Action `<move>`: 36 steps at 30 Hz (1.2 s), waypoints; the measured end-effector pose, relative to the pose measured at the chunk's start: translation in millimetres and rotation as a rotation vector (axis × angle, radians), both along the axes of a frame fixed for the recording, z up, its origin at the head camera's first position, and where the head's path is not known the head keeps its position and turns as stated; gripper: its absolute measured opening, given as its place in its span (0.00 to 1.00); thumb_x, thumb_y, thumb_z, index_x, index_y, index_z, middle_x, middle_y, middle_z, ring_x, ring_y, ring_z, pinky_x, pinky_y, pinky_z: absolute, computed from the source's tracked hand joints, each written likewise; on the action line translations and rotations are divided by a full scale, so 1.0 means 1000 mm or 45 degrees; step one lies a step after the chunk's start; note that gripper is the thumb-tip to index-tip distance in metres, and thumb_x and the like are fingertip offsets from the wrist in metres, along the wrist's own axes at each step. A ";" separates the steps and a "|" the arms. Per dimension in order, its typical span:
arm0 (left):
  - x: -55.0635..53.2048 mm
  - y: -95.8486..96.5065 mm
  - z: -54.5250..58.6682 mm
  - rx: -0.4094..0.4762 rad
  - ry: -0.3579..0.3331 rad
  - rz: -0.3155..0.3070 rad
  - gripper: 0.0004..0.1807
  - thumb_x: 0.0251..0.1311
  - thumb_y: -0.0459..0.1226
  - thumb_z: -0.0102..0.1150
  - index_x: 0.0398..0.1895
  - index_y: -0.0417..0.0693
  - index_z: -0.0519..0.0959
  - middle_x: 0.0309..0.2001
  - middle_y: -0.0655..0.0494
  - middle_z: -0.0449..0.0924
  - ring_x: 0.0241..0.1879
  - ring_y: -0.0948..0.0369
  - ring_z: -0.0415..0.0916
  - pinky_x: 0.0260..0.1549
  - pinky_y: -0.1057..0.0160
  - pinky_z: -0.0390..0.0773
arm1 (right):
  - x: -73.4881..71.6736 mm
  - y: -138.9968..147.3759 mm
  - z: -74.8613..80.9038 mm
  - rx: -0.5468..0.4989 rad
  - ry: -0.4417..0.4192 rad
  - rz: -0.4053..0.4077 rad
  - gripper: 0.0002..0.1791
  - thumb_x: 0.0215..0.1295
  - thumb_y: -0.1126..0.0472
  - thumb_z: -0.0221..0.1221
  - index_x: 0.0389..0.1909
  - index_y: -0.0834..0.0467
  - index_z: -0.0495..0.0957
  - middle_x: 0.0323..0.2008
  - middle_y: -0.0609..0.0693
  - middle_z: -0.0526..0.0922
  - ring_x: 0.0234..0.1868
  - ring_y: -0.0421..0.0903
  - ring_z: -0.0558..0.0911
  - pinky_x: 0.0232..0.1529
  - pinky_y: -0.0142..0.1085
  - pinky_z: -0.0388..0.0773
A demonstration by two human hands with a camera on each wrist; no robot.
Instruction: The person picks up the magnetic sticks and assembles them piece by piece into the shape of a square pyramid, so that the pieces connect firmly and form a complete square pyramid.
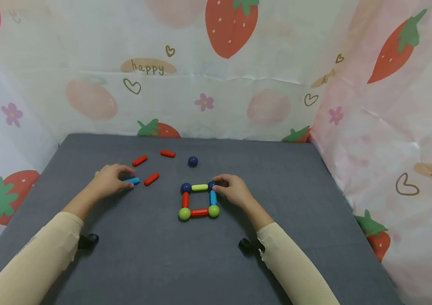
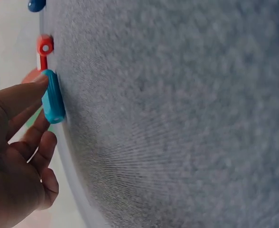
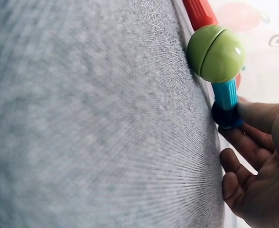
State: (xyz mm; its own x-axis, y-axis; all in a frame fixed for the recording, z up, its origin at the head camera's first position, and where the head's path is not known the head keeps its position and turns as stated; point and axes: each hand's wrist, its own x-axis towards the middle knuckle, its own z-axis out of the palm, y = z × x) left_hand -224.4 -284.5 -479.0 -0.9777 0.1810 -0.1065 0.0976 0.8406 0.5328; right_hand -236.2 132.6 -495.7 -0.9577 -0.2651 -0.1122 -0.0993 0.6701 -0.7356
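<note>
A square of magnetic rods and balls lies on the grey table. Its near corners are two green balls (image 1: 184,214), its far corners two dark blue balls (image 1: 186,187). A yellow-green rod (image 1: 200,187) forms the far side, red rods (image 1: 199,212) the near and left sides, a light blue rod (image 1: 213,198) the right side. My right hand (image 1: 236,192) pinches the far right dark blue ball (image 3: 225,117) between thumb and fingers. Off to the left, my left hand (image 1: 107,182) pinches a loose light blue rod (image 2: 53,97) at the table surface.
Loose red rods lie near my left hand: one close beside it (image 1: 151,178), one behind (image 1: 139,160) and one farther back (image 1: 168,153). A single dark blue ball (image 1: 192,161) sits beyond the square. Patterned cloth (image 1: 200,84) hangs behind and beside the table.
</note>
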 end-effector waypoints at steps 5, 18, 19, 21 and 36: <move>-0.005 -0.003 -0.004 0.006 -0.051 -0.014 0.25 0.63 0.45 0.70 0.61 0.44 0.81 0.59 0.39 0.81 0.61 0.38 0.69 0.59 0.26 0.52 | 0.000 -0.001 0.000 -0.017 -0.021 -0.008 0.17 0.70 0.50 0.65 0.59 0.44 0.83 0.50 0.44 0.84 0.44 0.45 0.79 0.41 0.40 0.78; -0.008 0.000 -0.006 0.024 -0.021 -0.004 0.16 0.67 0.45 0.67 0.53 0.48 0.84 0.49 0.48 0.84 0.51 0.48 0.76 0.56 0.33 0.61 | -0.001 -0.001 0.000 -0.031 -0.041 -0.008 0.17 0.71 0.50 0.65 0.58 0.44 0.83 0.54 0.45 0.84 0.49 0.45 0.81 0.46 0.41 0.80; -0.007 0.002 -0.004 0.033 -0.004 -0.001 0.15 0.67 0.45 0.67 0.53 0.49 0.84 0.49 0.48 0.84 0.49 0.48 0.77 0.55 0.34 0.62 | -0.001 -0.001 0.000 -0.031 -0.043 -0.010 0.17 0.71 0.50 0.65 0.58 0.44 0.83 0.54 0.45 0.84 0.49 0.45 0.81 0.46 0.41 0.80; -0.005 0.006 0.001 0.053 0.024 0.009 0.15 0.68 0.45 0.65 0.53 0.49 0.83 0.49 0.48 0.83 0.47 0.49 0.77 0.54 0.37 0.64 | -0.001 -0.001 0.000 -0.027 -0.044 -0.016 0.17 0.70 0.50 0.65 0.58 0.44 0.83 0.54 0.45 0.84 0.48 0.45 0.81 0.46 0.42 0.80; 0.034 0.067 0.030 0.221 0.071 -0.024 0.14 0.66 0.46 0.68 0.51 0.55 0.82 0.45 0.53 0.81 0.47 0.53 0.75 0.41 0.55 0.74 | 0.001 -0.001 0.002 -0.014 -0.030 -0.019 0.17 0.70 0.50 0.66 0.58 0.44 0.84 0.52 0.46 0.84 0.44 0.45 0.79 0.42 0.39 0.78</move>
